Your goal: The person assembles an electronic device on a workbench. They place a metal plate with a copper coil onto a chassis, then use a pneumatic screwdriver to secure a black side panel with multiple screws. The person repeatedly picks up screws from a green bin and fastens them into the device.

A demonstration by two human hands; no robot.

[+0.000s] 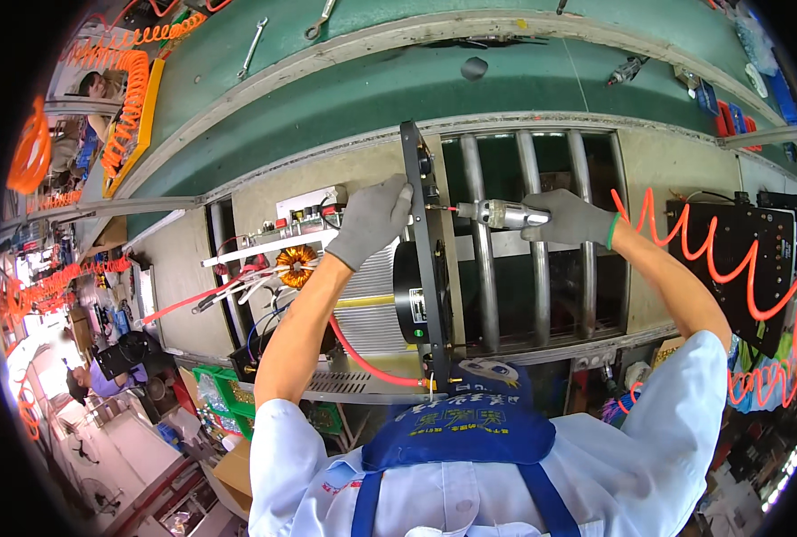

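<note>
A tall black panel (pixel 430 259) stands upright on the bench in front of me, seen nearly edge-on. My left hand (pixel 372 219), in a grey glove, grips its left side near the upper part. In my gloved right hand (pixel 570 217) is a silver power screwdriver (pixel 503 215), held level, its thin bit reaching the panel's right face; exact contact is too small to tell. Behind the panel, on its left, sits a ridged metal heat sink (pixel 363 309). Beside that lie a copper-wound ring coil (pixel 296 266), white and red wires, and a thick red cable (pixel 354 351) running to the panel's lower end.
Metal rollers (pixel 528 161) span a gap right of the panel. A coiled orange air hose (pixel 712 242) hangs near my right arm, before another black panel (pixel 730 259). Wrenches (pixel 253 48) lie on the green far surface. Two people are in the background at left.
</note>
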